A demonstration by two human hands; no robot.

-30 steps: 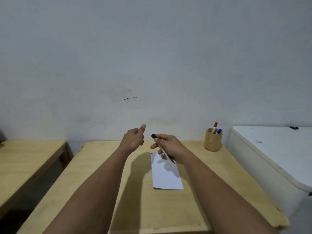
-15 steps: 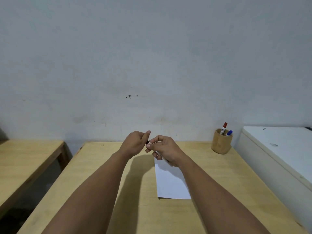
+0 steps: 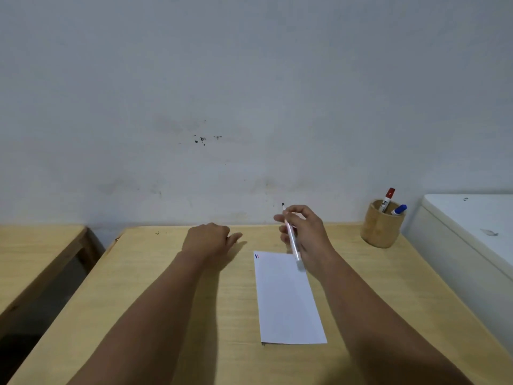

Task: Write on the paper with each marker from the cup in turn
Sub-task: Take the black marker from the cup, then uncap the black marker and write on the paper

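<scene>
Two hands: right hand grips uncapped marker, left hand fisted, contents unclear; flip tip down onto paper.

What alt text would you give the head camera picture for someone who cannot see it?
A person's right hand holds an uncapped black-tipped marker above white paper on a wooden table; the left hand rests closed beside it. A wooden cup holds red and blue markers.

The two hands, joined at the black cap half a second ago, are now apart. The left hand has dropped closed toward the wooden surface. The right hand holds the slim white marker uncapped, black tip up, above the white paper's far edge.
</scene>
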